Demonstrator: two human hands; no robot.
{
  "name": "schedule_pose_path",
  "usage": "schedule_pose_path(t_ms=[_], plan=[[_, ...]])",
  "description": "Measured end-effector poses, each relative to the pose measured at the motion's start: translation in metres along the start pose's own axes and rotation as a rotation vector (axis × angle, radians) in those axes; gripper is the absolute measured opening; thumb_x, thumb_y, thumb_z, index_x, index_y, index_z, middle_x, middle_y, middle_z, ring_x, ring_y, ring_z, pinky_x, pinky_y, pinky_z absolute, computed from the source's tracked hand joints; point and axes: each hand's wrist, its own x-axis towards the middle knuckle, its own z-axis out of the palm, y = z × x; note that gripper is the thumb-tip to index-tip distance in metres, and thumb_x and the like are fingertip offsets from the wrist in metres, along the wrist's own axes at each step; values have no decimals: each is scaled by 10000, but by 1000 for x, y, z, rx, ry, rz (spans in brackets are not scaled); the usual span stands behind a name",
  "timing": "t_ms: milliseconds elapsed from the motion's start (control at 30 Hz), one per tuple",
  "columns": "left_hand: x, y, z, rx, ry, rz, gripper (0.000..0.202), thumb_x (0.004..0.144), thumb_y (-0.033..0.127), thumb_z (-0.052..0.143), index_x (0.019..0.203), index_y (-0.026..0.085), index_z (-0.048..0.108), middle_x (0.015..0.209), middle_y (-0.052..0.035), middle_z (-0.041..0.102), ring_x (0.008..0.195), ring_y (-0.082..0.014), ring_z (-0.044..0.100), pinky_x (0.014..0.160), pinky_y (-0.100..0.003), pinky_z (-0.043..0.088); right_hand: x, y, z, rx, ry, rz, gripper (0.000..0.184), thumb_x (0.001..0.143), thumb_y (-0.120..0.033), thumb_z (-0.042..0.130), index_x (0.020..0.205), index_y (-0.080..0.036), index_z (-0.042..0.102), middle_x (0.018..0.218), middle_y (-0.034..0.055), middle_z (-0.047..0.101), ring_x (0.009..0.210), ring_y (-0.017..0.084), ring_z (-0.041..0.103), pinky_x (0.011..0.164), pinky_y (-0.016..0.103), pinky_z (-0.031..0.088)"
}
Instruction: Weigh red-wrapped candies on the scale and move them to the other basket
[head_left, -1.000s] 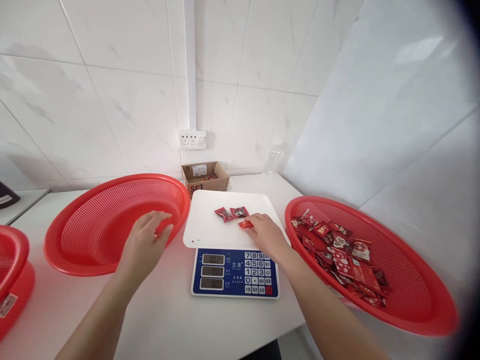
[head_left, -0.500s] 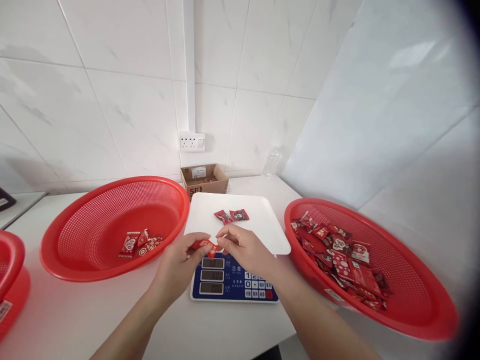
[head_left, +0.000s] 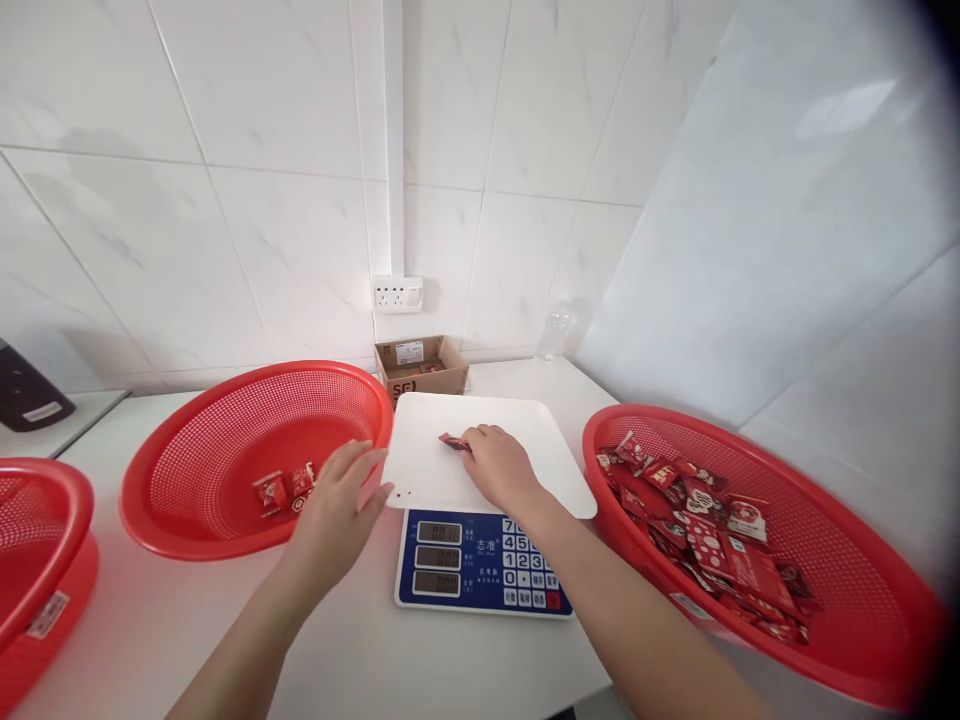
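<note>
My right hand (head_left: 499, 468) is over the white pan (head_left: 431, 405) of a digital scale (head_left: 480, 565). Its fingers are closed on small red wrapped packets (head_left: 454, 442), mostly hidden; how many cannot be told. Beside the pan's left edge, my left hand (head_left: 337, 515) has its fingers apart and nothing visible in it. It overlaps the right rim of a red perforated basket (head_left: 187, 400), where a few red packets (head_left: 271, 492) lie. Tiny dark red specks (head_left: 398, 495) are on the pan's front left corner.
A second red basket (head_left: 855, 520) on the right holds many red packets (head_left: 705, 540). Part of another red basket (head_left: 45, 480) shows at far left. Behind the scale are a small cardboard box (head_left: 431, 380) and a clear plastic bottle (head_left: 556, 330) by the tiled wall.
My hands have parted after both holding a red packet above the scale. The left moved left toward the basket without it; the right closed on packets on the pan. The view shifted slightly.
</note>
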Motion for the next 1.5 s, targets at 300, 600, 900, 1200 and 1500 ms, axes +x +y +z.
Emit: schedule_pose_path(t_ms=[300,600,900,1200,1500], plan=[[-13,40,12,-351,-207,76,254,861,366,471,1064,249,569,985,-19,709,875,-158,663,744,-270,553,-44,-30,-28,733,-122,-225,150,852,-202,527,894,-214,671,903,5,684,831,130,621,751,248,478],[0,6,-31,-107,117,-177,271,818,443,470,966,240,571,958,-73,689,909,-280,638,784,-428,510,-6,31,-15,18,-65,-17,458,850,-116,469,1307,-144,501,1377,142,477,1284,276,386,1027,419,331],[0,4,-11,-19,5,-63,442,848,393,455,1242,201,508,1360,-155,484,1319,-349,345,1012,-576,342,-3,44,2,42,-91,24,398,882,-94,375,1255,-101,515,1242,184,560,1178,279,468,950,421,378],[3,44,19,-367,-258,183,347,898,322,437,1236,300,513,1233,-27,604,1083,-160,582,934,-305,484,-46,-11,-19,1009,-306,-141,247,924,-354,419,1033,-213,590,993,35,624,929,178,589,796,323,481],[-8,51,15,-752,-348,5,211,828,261,511,1023,256,589,968,-34,646,854,-187,644,781,-336,544,-65,-13,-6,1274,-298,5,500,849,-562,489,1212,-217,485,814,6,600,684,139,612,665,296,467]])
